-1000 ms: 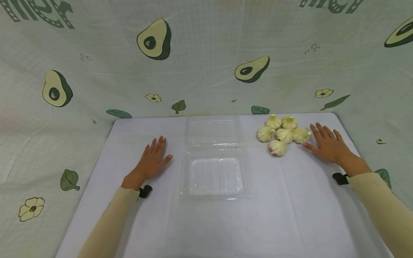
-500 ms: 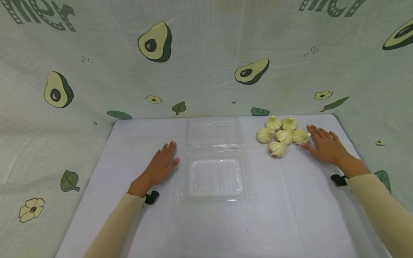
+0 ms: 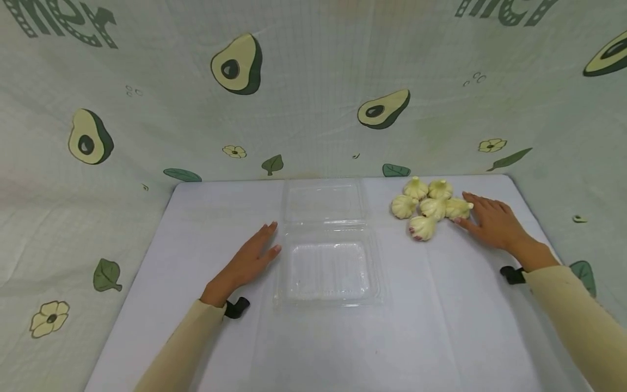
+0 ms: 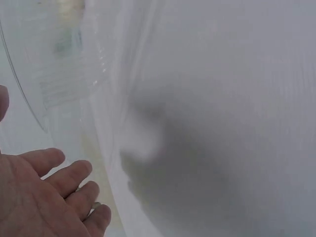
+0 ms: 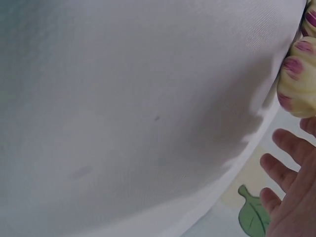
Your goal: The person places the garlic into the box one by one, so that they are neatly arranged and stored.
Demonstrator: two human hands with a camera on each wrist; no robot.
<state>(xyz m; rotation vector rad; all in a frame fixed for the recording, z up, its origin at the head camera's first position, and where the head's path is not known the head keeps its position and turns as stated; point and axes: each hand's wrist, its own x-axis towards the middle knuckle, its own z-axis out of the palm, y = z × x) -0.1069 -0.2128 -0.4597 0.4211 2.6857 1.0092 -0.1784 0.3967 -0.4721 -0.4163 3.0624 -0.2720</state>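
Note:
A clear plastic clamshell container (image 3: pixel 329 302) lies opened flat mid-table, its lid (image 3: pixel 323 201) toward the back wall. My left hand (image 3: pixel 246 262) is just left of the container, fingers extended toward its edge and holding nothing; the left wrist view shows those fingers (image 4: pixel 69 178) beside the clear plastic. At the back right, several garlic bulbs (image 3: pixel 433 209) sit in a cluster. My right hand (image 3: pixel 497 224) is at the rightmost garlic bulb (image 3: pixel 458 208), thumb and fingers spread on either side of it. In the right wrist view, a purple-tinged garlic bulb (image 5: pixel 298 81) is near the fingertips.
A white table (image 3: pixel 333 348) carries everything. Behind it and along both sides hangs a pale cloth (image 3: pixel 313 109) printed with avocados, leaves and flowers. Each wrist wears a small black camera mount, as on the left wrist (image 3: pixel 237 308).
My left hand has moved right and slightly nearer, up to the container's left edge. My right hand has shifted a little left, around the rightmost garlic bulb. Container and bulbs stay put.

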